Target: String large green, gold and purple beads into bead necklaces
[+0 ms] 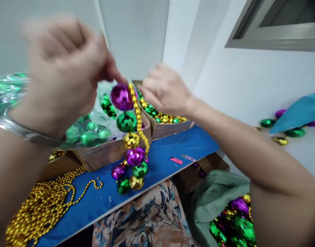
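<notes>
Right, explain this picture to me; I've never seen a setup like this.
There is no machine: these are a person's own bare hands, seen by one camera worn on the head, looking forward and down. The left hand holds up a bead string, purple, green and gold, which hangs down. The right hand is blurred and curled; whether it holds anything, I can't tell. On the blue tabletop lie gold bead strands and a small pink item, with cardboard boxes behind.
</notes>
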A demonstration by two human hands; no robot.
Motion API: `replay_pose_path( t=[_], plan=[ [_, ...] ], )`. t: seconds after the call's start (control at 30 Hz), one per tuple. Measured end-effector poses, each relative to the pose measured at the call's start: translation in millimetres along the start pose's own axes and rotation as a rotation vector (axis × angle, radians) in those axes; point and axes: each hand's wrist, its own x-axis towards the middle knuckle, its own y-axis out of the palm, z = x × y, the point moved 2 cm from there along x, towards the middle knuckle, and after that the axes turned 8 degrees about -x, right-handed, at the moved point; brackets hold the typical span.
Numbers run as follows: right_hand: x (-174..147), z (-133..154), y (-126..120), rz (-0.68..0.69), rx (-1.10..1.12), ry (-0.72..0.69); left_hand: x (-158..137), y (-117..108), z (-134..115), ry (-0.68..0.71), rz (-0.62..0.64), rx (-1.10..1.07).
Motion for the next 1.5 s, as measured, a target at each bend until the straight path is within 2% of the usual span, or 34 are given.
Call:
replay_pose_path(
  t=[0.07,0.17,0.3,0.47,0.7,0.83,0.97,1.2,1.3,1.37,1.5],
  plan=[
    [-14.4,14.1,19.3,0.109,0.038,-0.041,-14.8,-0.5,17.6,-0.035,0.142,-0.043],
    [-33.1,30.9,43.7,0.207,0.105,-0.054,-35.4,-6.6,45.7,-0.122,0.17,-0.097],
    [-46.7,41.2,58.0,0.194,0.24,-0.032,-52.8,-12.2,65.5,-0.163,0.175,-0.126],
    [-65.4,51.9,69.4,0.213,0.389,-0.017,-73.7,-6.9,76.5,-0.228,0.226,0.018],
    [-94.1,73.3,72.1,0.248,0.424,0.246,-101.5,9.7,88.7,-0.129,0.384,0.318],
    [-103.1,85.8,73.5,0.259,0.308,0.34,-111.6,17.8,92.7,-0.116,0.383,0.388],
    [-107.3,93.4,75.1,0.236,0.229,0.369,-117.9,23.0,100.4,-0.213,0.299,0.345],
    [-122.1,115.1,86.6,0.157,0.319,0.383,-121.5,19.6,121.0,-0.732,-0.114,-0.264],
    [-130.0,130.4,86.4,0.123,0.383,0.506,-124.7,18.4,119.3,-0.81,-0.174,-0.401],
    [-135.1,137.8,84.8,0.101,0.557,0.671,-126.7,19.2,116.5,-0.791,-0.191,-0.428],
    [-145.0,147.2,91.3,0.172,1.206,1.017,-129.5,25.3,113.4,-0.731,-0.192,-0.416]
  ],
)
